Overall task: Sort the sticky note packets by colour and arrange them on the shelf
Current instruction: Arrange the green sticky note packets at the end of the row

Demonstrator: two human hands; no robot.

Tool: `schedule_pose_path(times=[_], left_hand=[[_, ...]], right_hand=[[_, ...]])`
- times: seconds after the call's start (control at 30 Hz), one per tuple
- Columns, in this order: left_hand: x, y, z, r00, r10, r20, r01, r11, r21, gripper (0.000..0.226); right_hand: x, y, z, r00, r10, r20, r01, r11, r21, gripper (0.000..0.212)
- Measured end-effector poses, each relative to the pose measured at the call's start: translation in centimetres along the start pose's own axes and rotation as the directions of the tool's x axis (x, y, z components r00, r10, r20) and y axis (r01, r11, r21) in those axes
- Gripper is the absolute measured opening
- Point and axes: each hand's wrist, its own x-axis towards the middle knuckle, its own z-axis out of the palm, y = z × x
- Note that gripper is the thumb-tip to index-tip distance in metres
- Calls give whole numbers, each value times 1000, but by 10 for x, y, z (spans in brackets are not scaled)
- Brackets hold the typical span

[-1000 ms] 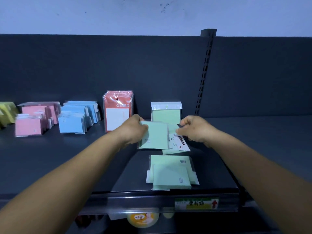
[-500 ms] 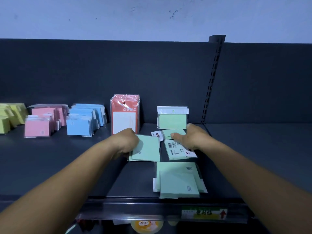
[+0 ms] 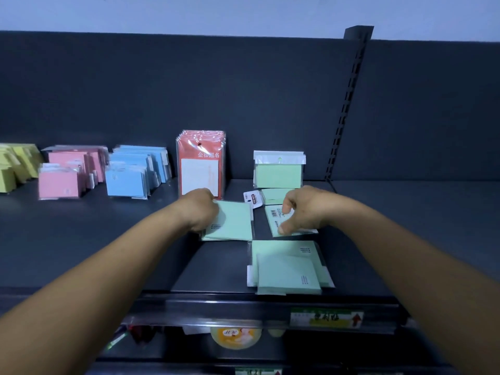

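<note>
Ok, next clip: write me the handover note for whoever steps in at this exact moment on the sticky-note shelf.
Left hand grips a green packet lying flat on the shelf.
Right hand pinches a face-down green packet beside it.
Done: yellow, pink and blue rows stand at the left, red packets mid-shelf, and one green packet stands upright at the back.
Left: stand up the two held packets, a flat one behind them, and the loose green pile at the front edge, behind the upright green one.
</note>
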Motion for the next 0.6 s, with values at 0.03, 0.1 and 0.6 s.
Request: schedule_pose_path(times=[0.03,0.1,0.6], left_hand=[[0,0,1,1000,6,4,-6,1000,7,36],[-2,0,3,1000,18,8,-18,1000,21,37],[-41,6,1,954,269,132,-289,941,174,48]], right_hand=[[-4,1,0,999,-1,47,2,1000,-26,60],[-8,6,0,996,26,82,-22,999,-49,72],[-28,18,-1,963,-103,250,129,988,-88,47]])
